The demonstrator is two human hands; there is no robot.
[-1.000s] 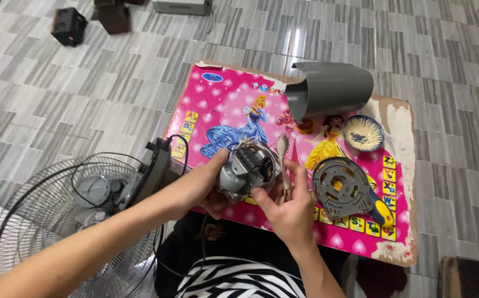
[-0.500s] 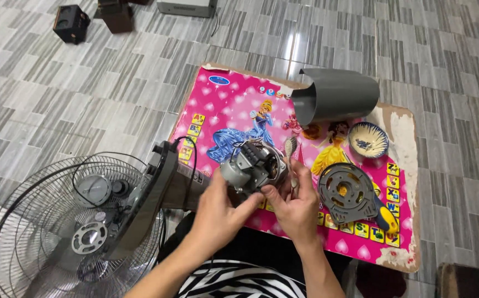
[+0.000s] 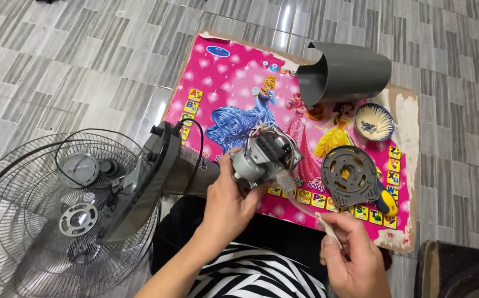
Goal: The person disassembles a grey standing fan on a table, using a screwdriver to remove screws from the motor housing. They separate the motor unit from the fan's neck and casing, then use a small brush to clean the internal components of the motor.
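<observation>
Over the pink picture board lying on the grey tiled floor, the left hand is holding a grey fan motor, its fingers wrapping closed around the motor's near end and lifting it just above the board's near edge. Thin wires are sticking out of the motor's top. Lower right, the right hand is pinching a small brush by its pale handle, fingers closed on it, with the bristled tip pointing up and touching the motor's underside. Beside the motor on the right, a round dark motor cover plate is lying flat on the board, partly over a yellow-handled tool whose handle is showing at the plate's lower right edge. Beyond the plate, a small patterned bowl is sitting near the board's right edge, and a grey plastic housing shell is lying on its side at the far corner, its open end facing left. To the left, on the floor, a wire fan guard is lying with the fan's grey neck leaning across it, a black cord looping from the neck toward the motor. A black-and-white striped garment is showing at the bottom edge.
</observation>
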